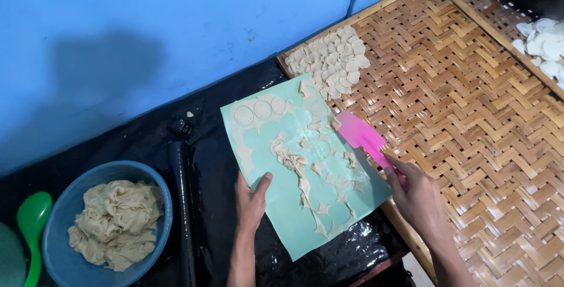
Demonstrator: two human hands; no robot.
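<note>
Far left, near edge: green spoon [30,219] beside a blue bowl [56,228], bowl packed with crumpled beige dough scraps [116,223]. Right of it a black rolling pin [181,199] lies near-to-far on the black-covered table [141,140].

Left hand [251,202]: fingers closed on the near-left edge of the pale green mat [294,213], thumb on top, rest hidden under it. Mat is tilted, far end reaching the woven bamboo tray [470,134].

Mat surface: thin dough sheet [258,116] with round cut-outs, a few discs in place at the far-left corner, loose offcut strips [296,166] bunched mid-mat and trailing toward the near end.

Right hand [418,196]: fingers clenched around the handle of a pink spatula [361,136]; blade sits at the mat's right edge, just over the tray.

Tray, far-left corner: pile of cut dough discs [335,64], touching the mat's far end. Second tray [499,5] far right holds whiter discs [543,43], partly out of view.
</note>
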